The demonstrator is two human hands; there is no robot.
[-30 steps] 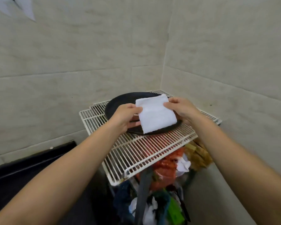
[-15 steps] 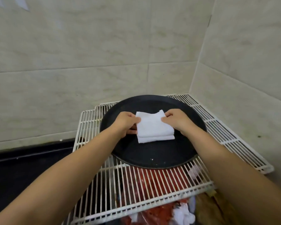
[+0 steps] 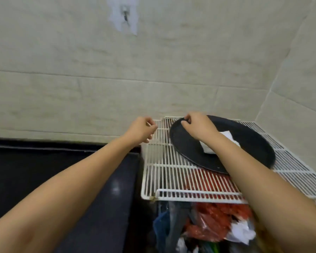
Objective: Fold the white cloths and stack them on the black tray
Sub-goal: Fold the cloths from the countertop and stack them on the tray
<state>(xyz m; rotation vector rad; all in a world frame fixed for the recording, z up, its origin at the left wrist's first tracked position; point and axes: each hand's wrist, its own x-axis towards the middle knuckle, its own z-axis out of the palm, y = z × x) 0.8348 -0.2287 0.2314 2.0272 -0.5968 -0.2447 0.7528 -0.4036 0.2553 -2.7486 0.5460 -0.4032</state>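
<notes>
Resting on my tray (image 3: 248,141): 1 folded cloth (image 3: 226,136), half hidden by my right arm.
My left hand (image 3: 141,130) and right hand (image 3: 197,126) hang loosely curled, holding nothing.

Both bare forearms reach forward from the bottom corners, converging toward the middle. The left hand (image 3: 142,129) is seen from its back, the wrist nearly straight, its fingers (image 3: 152,125) loosely curled with the tips drawn toward the thumb; nothing shows between them. The right hand (image 3: 199,126) sits a little higher and farther forward, also back-up, knuckles raised, its fingers bent downward and inward at the far left tip. The two hands are apart, not touching.
</notes>
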